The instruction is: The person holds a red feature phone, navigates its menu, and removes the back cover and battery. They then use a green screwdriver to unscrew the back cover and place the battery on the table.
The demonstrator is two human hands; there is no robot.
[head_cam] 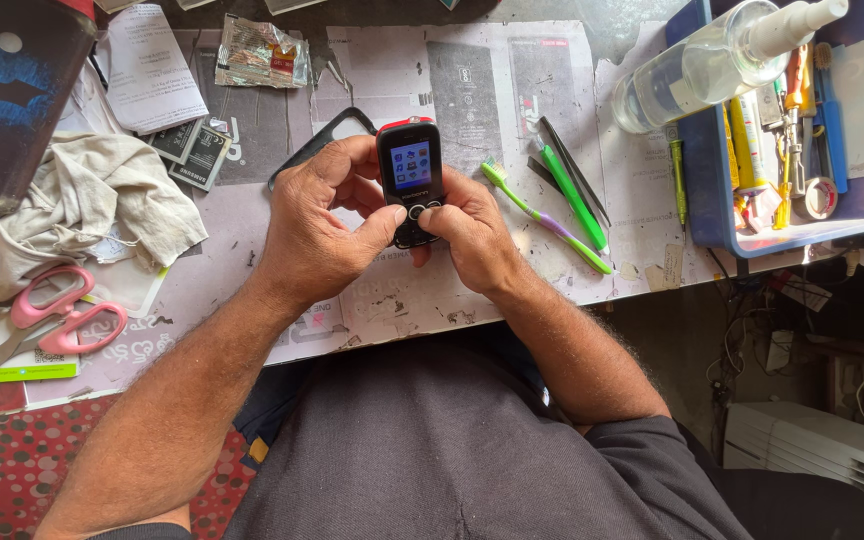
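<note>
A small black keypad phone (410,170) with a red top edge is held upright over the paper-covered table (482,80). Its screen is lit and shows coloured icons. My left hand (324,225) wraps the phone's left side, with its thumb on the round key under the screen. My right hand (467,230) grips the lower right side, its thumb beside the left one on the keypad. A black phone cover (324,140) lies just behind my left hand.
A green and purple toothbrush (544,217), a green tool (572,195) and black tweezers (574,168) lie right of my hands. A blue tray (712,190) holds tools and a clear spray bottle (712,60). Pink scissors (47,320), a crumpled cloth (87,205) and phone batteries (192,150) lie left.
</note>
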